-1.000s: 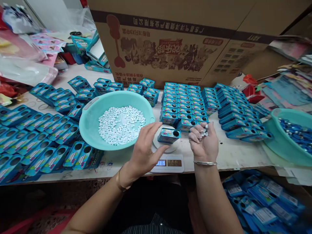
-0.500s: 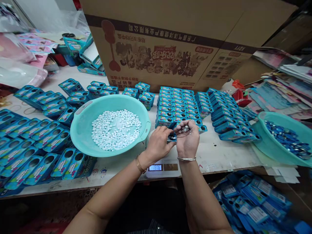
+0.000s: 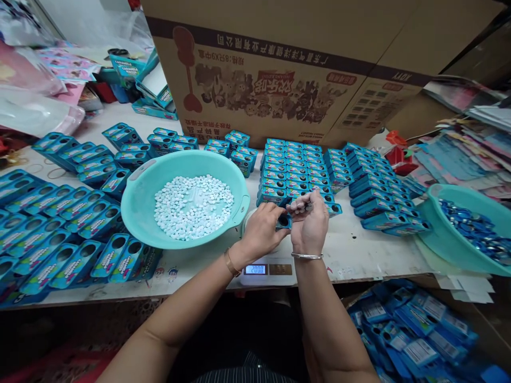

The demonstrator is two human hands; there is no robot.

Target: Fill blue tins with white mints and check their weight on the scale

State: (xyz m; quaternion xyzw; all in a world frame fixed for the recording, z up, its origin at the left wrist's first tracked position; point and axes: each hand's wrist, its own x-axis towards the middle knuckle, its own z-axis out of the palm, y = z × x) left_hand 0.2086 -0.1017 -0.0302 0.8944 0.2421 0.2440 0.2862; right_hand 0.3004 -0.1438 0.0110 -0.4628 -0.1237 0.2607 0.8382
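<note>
My left hand (image 3: pixel 260 230) grips a small blue box (image 3: pixel 283 220) with a round dark hole in its top, above a digital scale (image 3: pixel 285 279). Right beside it, my right hand (image 3: pixel 310 230) is cupped palm up with several small white candies (image 3: pixel 299 205) in it, its fingertips tilted toward the box's hole. The scale's display (image 3: pixel 255 269) reads about 200.0. Left of my hands stands a teal basin (image 3: pixel 138 223) with many white candies (image 3: pixel 187 213) spread over its bottom. My fingers partly hide the box, and my hands cover much of the scale.
Rows of matching blue boxes stand at the left (image 3: pixel 67 213), behind my hands (image 3: pixel 293 175) and at the right (image 3: pixel 381 197). A big cardboard carton (image 3: pixel 255 32) closes off the back. Far right is a basin (image 3: pixel 433 223) of blue caps; below lies a heap of boxes (image 3: pixel 415 330).
The scale's reading has risen from about 137.6 to 200.0. My right fingers have curled and tipped further over the candies. The view has shifted slightly; my left hand stays on the box.
</note>
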